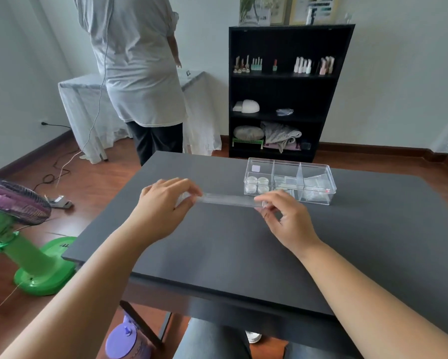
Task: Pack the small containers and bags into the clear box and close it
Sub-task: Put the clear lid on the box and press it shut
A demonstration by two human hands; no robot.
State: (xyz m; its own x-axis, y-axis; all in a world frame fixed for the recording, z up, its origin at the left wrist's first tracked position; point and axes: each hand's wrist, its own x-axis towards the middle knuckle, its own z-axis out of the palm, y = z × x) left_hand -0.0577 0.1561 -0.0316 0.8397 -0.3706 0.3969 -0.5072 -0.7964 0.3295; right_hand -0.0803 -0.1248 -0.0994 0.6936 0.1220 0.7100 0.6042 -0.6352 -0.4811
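A clear box (329,174) with three compartments stands open on the dark table, far right of centre. Its left compartment holds small round containers (257,184); the middle and right ones hold clear bags (314,187). The box's clear lid (228,199) hangs level just above the table, in front and to the left of the box. My left hand (163,203) pinches the lid's left end and my right hand (285,216) pinches its right end.
The dark table (230,250) fills the foreground. A person in a white shirt (137,60) stands beyond its far left corner. A black shelf (287,92) stands against the wall behind the box. A green fan (23,242) is on the floor, left.
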